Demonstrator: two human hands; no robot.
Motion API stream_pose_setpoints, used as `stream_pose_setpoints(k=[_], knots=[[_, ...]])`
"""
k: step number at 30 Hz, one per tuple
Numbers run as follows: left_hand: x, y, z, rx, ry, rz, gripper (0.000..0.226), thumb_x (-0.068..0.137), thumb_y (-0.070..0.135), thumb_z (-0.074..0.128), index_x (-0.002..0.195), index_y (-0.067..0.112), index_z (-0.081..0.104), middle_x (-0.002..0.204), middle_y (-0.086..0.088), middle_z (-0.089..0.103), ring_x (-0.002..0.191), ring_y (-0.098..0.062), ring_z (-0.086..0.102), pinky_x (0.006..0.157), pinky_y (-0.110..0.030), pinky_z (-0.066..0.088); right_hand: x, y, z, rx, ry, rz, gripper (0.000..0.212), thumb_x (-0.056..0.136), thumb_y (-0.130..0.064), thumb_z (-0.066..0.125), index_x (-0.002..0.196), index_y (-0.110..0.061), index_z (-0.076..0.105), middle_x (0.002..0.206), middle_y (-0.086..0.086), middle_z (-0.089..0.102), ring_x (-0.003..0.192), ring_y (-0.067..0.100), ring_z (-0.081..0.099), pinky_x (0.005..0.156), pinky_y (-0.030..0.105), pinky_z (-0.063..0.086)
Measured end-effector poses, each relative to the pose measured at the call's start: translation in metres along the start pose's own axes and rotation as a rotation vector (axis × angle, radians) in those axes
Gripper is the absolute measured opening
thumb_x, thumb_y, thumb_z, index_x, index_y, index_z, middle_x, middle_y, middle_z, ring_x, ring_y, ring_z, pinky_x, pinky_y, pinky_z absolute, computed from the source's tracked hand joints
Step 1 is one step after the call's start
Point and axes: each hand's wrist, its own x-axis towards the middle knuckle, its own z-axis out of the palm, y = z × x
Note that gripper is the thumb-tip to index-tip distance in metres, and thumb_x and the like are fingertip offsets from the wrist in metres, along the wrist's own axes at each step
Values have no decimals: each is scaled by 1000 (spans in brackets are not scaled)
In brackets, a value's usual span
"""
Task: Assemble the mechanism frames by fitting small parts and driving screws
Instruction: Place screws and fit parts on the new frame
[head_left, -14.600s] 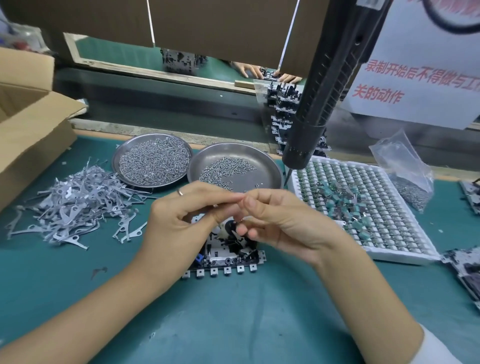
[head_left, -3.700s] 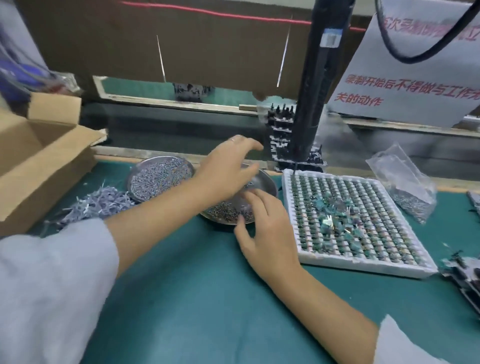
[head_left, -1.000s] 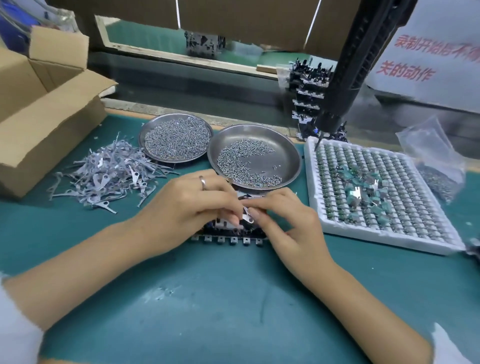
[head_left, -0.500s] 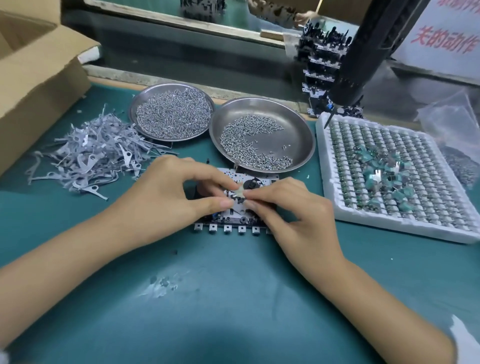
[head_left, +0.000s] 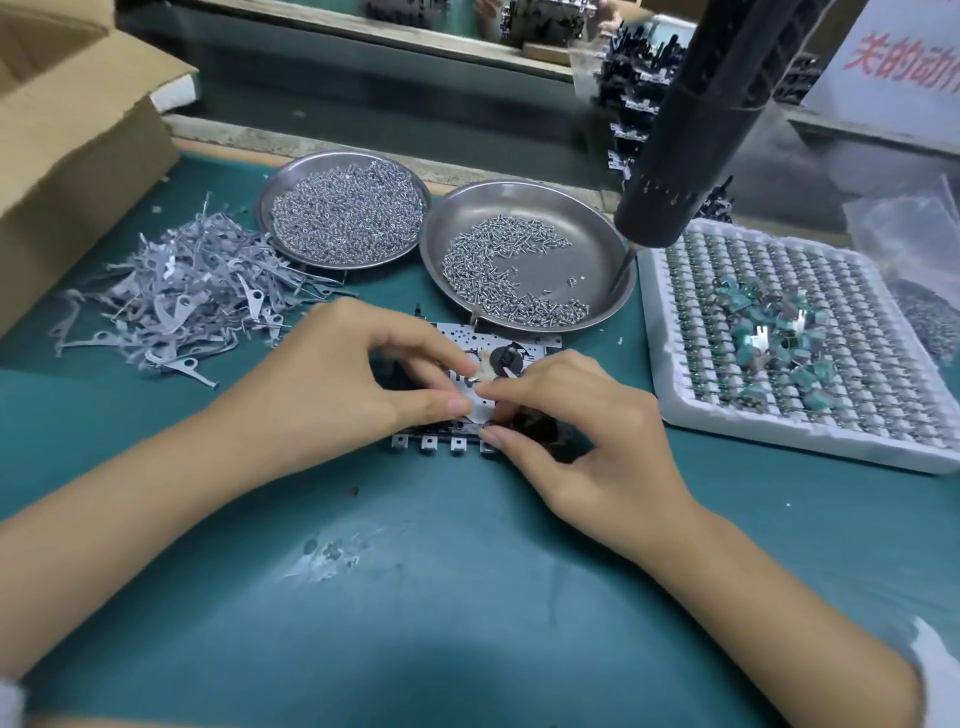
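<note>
We see one mechanism frame (head_left: 470, 387), a flat perforated metal plate with a black round wheel on top and a row of small square tabs along its near edge, lying on the green mat (head_left: 467, 597) in front of the nearer of two dishes. Both of the person's hands work over it: the left hand (head_left: 332, 384) has its fingers curled, thumb and forefinger pinching at a small pale metal part (head_left: 485, 366) beside the wheel, while the right hand (head_left: 587, 431) has its forefinger and thumb curled onto the frame's near edge and that same part. Half a second ago the fingertips met at much the same spot; the camera now sits closer and the frame shows more of its far edge. Behind it stand two round steel dishes: the left dish (head_left: 270, 208) heaped full of tiny screws, the right dish (head_left: 597, 228) holding a thinner crescent of screws. One black electric screwdriver (head_left: 691, 135) hangs above the right dish, its bit pointing down at the rim. To the right lies one white foam tray (head_left: 670, 405) gridded with small parts, loose teal pieces on top. To the left lies one tangled pile of thin grey stamped levers (head_left: 176, 301), and one open cardboard box (head_left: 67, 145).
</note>
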Motion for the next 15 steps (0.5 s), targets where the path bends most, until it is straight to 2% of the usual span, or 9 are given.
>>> stream_pose_setpoints(k=[4,9,12,15], knots=[[-2,0,1,-28,32,-39,19,66,22,83,79,32,73,68,12,72,64,5,66,69,-13,52,0,0,0,-12,3,-13,22,77,-4,76,99,-5,72,77,2,68,77,20,58,78,37,49],[-1,1,-1,-35,24,-58,21,63,22,85,79,29,73,67,11,72,63,6,64,67,-7,48,-2,-1,1,-55,5,-28,19,79,-4,73,98,-4,72,78,3,67,77,21,58,76,34,48],[0,2,-2,-57,-11,-57,20,65,21,83,81,28,73,68,11,73,64,7,64,66,-5,46,-3,-2,3,-89,20,-36,20,80,-3,71,100,-3,71,81,3,68,79,21,57,76,28,48],[0,1,-1,-63,-30,-64,21,64,31,80,84,30,73,69,12,73,65,7,64,70,-8,48,-3,-4,5,-94,40,-26,20,80,-2,70,100,-3,71,80,3,68,78,22,56,74,23,47]])
